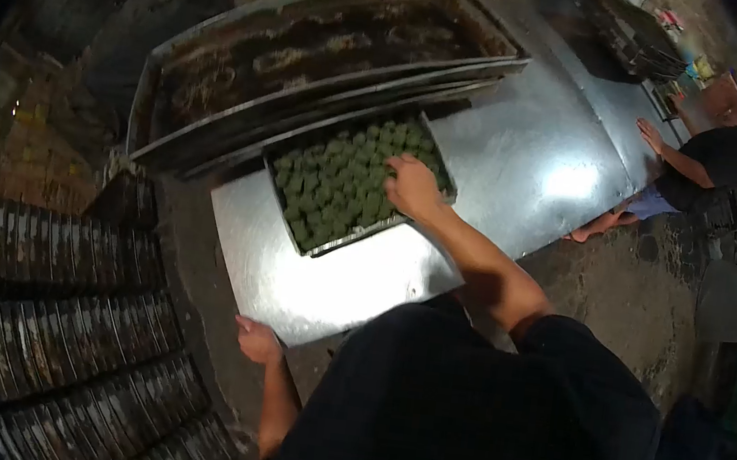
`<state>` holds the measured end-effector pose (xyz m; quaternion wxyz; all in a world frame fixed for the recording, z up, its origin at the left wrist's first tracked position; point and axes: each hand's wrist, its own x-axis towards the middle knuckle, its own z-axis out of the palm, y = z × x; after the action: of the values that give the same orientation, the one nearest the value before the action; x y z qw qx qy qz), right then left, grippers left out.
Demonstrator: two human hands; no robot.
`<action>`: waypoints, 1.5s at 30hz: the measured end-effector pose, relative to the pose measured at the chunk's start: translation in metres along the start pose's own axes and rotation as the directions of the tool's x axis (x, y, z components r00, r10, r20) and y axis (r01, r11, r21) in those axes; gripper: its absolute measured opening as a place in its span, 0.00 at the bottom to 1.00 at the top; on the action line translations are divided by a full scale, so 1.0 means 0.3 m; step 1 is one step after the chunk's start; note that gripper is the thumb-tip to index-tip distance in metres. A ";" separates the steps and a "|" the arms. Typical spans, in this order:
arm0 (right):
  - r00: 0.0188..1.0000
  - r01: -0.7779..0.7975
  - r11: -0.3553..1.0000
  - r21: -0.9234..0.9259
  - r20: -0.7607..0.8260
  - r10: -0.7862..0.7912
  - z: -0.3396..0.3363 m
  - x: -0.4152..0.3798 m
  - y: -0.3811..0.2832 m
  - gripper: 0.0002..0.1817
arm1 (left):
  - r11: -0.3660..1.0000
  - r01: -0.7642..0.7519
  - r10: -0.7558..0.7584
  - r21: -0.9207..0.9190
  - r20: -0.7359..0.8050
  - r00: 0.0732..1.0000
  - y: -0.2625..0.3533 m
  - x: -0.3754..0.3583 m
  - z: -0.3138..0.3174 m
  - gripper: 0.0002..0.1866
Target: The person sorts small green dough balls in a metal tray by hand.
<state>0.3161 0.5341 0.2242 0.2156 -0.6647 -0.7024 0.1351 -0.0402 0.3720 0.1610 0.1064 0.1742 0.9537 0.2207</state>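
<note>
Rows of small dark green balls (327,191) fill a shallow rectangular metal tray (359,234) on the shiny metal table (326,284). My right hand (412,187) reaches over the tray's right part, its fingers bent down and drawn together at one of the balls. The fingertips are partly hidden behind the hand. Beside the table's near left corner, my left hand (258,342) is low with its fingers curled in. I cannot tell what, if anything, is inside that hand.
Large, dark-stained trays (333,62) are stacked behind the green balls. Racks of closely spaced metal trays (66,332) stand on the left. At the right, another person (708,164) has a hand at the table's far end. A dark shallow tray (627,32) stands at the back right.
</note>
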 end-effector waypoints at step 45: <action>0.799 -0.514 0.240 0.824 0.358 0.484 -0.160 -0.030 -0.110 0.26 | 0.997 -0.077 0.080 0.022 -0.232 0.969 -0.080 0.054 0.121 0.32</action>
<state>0.3105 0.5180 0.2805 0.4684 -0.6299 -0.2739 0.5557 -0.0516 0.3717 0.1160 -0.0162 0.1854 0.9534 0.2375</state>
